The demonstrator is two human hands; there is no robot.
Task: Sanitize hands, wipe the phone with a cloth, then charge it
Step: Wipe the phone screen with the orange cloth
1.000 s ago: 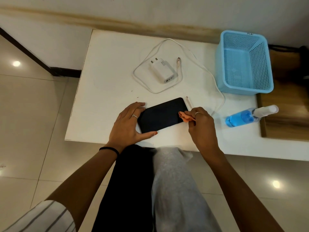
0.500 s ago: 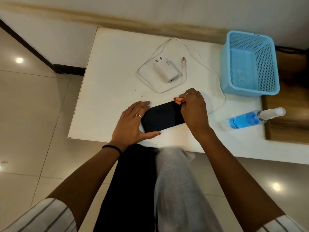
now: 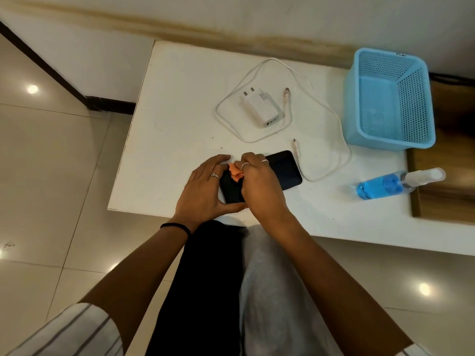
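A black phone (image 3: 285, 170) lies flat on the white table (image 3: 180, 98) near its front edge. My left hand (image 3: 205, 191) rests on the phone's left end, fingers along the far edge and thumb along the near edge, holding it still. My right hand (image 3: 259, 186) pinches a small orange cloth (image 3: 236, 173) and presses it on the left part of the screen, close to my left fingers. A white charger plug (image 3: 259, 107) lies behind the phone, its white cable (image 3: 334, 140) looping round to a free connector just beyond the phone's far right corner.
A light blue mesh basket (image 3: 390, 98) stands at the back right. A blue sanitizer spray bottle (image 3: 393, 183) lies on its side right of the phone. A wooden surface (image 3: 442, 196) adjoins the table on the right. My legs are below the table's front edge.
My right hand has swept the cloth across the screen from the phone's right end to its left end, uncovering the right half. My left hand has stayed on the left end.
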